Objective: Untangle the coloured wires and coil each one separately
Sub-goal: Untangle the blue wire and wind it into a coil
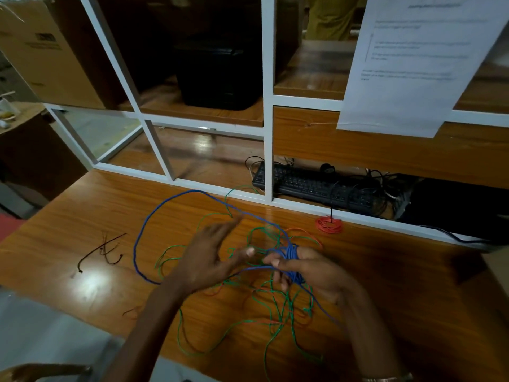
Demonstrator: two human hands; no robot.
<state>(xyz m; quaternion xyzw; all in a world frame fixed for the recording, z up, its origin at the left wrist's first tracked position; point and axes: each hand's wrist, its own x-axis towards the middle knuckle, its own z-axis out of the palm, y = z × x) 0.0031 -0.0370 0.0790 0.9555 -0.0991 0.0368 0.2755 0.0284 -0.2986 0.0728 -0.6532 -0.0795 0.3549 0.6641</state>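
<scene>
Head view is showing the right hand (308, 267) gripping the blue wire (143, 232), coiled round its fingers. Its loose loop is lying left, toward the bench's far edge, nearer the left hand (212, 255), which is hovering with fingers spread and holding nothing.

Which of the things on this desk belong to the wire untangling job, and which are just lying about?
Part of the job:
thick blue wire, partly wound on the right hand
thin green wires
loose orange wires
coiled orange wire bundle

Lying about:
black keyboard
dark brown wire scraps
white printed paper sheet
</scene>
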